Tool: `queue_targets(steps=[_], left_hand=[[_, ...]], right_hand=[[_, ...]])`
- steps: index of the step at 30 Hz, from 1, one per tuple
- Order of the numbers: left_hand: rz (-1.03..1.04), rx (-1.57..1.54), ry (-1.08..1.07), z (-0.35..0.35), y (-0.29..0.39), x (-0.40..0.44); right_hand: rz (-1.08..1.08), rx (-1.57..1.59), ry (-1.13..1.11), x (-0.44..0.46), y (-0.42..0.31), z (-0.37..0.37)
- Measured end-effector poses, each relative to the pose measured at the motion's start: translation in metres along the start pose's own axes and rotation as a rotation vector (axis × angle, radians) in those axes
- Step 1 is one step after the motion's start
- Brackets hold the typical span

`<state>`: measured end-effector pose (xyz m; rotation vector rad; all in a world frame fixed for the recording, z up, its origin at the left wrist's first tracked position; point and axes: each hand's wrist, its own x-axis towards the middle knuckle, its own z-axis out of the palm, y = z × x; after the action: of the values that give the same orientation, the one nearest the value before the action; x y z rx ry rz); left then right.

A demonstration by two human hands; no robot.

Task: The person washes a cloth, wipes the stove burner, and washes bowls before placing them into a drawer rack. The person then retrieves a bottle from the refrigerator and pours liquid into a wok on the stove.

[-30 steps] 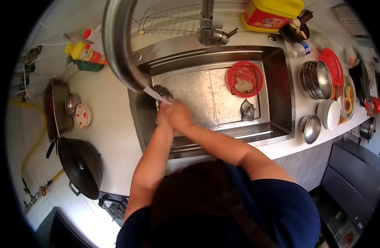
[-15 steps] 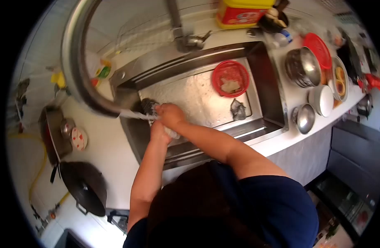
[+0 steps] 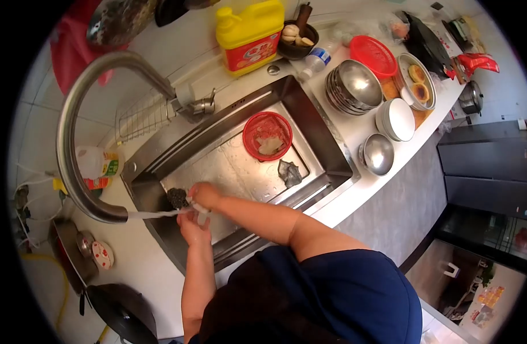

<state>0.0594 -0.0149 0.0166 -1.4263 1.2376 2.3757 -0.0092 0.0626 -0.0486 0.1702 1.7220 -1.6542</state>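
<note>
Both my hands are together in the left part of the steel sink point(image 3: 326, 172), under the running water point(image 3: 154, 215) from the curved faucet point(image 3: 68, 149). My right hand point(image 3: 206, 196), on the upper side, is closed on a small whitish object point(image 3: 202, 218). Just below, my left hand point(image 3: 193, 228) curls its fingers against the same object. Its kind is hard to tell, since fingers and water partly cover it. A dark, rough round thing point(image 3: 177, 198), possibly a scouring pad or drain strainer, lies beside my right fingers.
A red colander point(image 3: 249, 137) holding something pale and a crumpled grey piece point(image 3: 289, 173) lie in the sink. Stacked steel bowls point(image 3: 358, 83), white bowls point(image 3: 396, 119) and another steel bowl point(image 3: 378, 155) stand on the right counter. A yellow jug point(image 3: 249, 34) stands behind; a black wok point(image 3: 123, 309) is lower left.
My view has shifted and turned, so the sink appears farther left and lower. My hands stay together under the stream, with the whitish object between them.
</note>
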Motion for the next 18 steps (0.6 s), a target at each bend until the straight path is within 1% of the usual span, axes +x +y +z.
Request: queue_targets(steps=[2,3,5,8,9,12,13,15,16,18], left_hand=[[-0.155,0.03,0.193,0.004,0.002,-0.007],[-0.274,-0.185,-0.188,-0.042,-0.013,0.036],[-0.06,-0.051,-0.288,-0.041,-0.016,0.036],[0.098,0.069,-0.099,-0.019,-0.016,0.023],[0.043,0.006,-0.239,-0.036,-0.011,0.03],[0.054,-0.136,-0.438,-0.06,-0.03,0.047],[-0.038,-0.094,-0.353,-0.039,-0.025,0.042],[-0.222,-0.011,-0.175,-0.008,-0.022,0.031],[-0.234,0.0,-0.148,-0.006,-0.023,0.03],[-0.251,0.026,-0.099,-0.003,-0.019,0.033]], right_hand=[[-0.103,-0.312,-0.035,-0.018,-0.004,0.01],[-0.055,-0.394,0.131,-0.033,0.003,0.041],[-0.102,-0.476,0.271,-0.062,-0.003,0.07],[-0.381,-0.433,0.135,-0.114,-0.025,0.057],[-0.469,-0.411,0.08,-0.119,-0.025,0.053],[-0.41,-0.478,0.047,-0.106,-0.031,0.044],[-0.312,-0.575,0.063,-0.091,-0.035,0.039],[-0.217,-0.547,0.207,-0.042,-0.02,0.012],[-0.169,-0.527,0.279,-0.032,-0.021,0.003],[-0.091,-0.452,0.272,-0.035,-0.028,0.005]])
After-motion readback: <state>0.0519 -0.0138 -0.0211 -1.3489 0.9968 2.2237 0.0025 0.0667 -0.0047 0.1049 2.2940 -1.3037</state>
